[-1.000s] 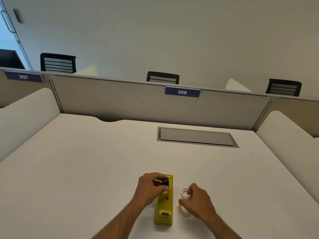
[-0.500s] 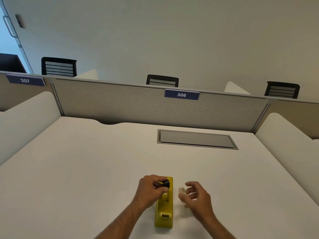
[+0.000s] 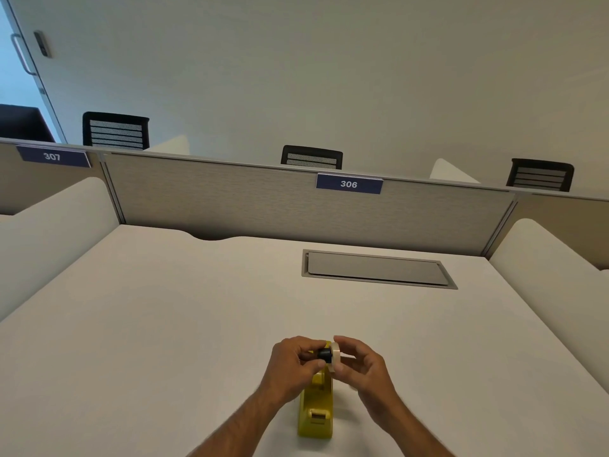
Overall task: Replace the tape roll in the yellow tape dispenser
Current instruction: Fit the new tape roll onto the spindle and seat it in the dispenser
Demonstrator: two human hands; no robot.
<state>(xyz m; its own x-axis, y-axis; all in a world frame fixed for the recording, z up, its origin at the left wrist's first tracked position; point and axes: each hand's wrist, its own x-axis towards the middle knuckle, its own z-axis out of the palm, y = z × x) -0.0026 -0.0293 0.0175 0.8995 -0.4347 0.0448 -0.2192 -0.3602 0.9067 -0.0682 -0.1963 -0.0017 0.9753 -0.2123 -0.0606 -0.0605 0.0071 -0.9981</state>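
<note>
**Hands joined a tape roll and a black hub above the yellow dispenser**

Head view: A wide white desk point(image 3: 164, 324) with a smooth matte top filled the scene. A grey rectangular hatch point(image 3: 375, 269) lay flush in it on the far side. A grey fabric partition point(image 3: 230, 199) closed off the back and carried a blue label point(image 3: 349, 184) reading 306; a second label point(image 3: 52, 156) to the left read 307. Three black mesh-backed chairs rose behind the partition against a plain pale wall, and a door handle point(image 3: 21, 54) showed at the upper left.

The yellow tape dispenser point(image 3: 315, 413) stood on the desk near the front edge, long and narrow, of glossy plastic, its cutter end toward the person. Its far end was hidden behind the hands.

Just above that far end, the left hand point(image 3: 293, 364) was pinched around a small black cylindrical hub point(image 3: 324, 355). The right hand point(image 3: 362, 367) gripped a pale, off-white tape roll point(image 3: 335, 357) by its rim, held on edge. The roll and the hub touched; whether the hub sat inside the roll could not be told.
</note>
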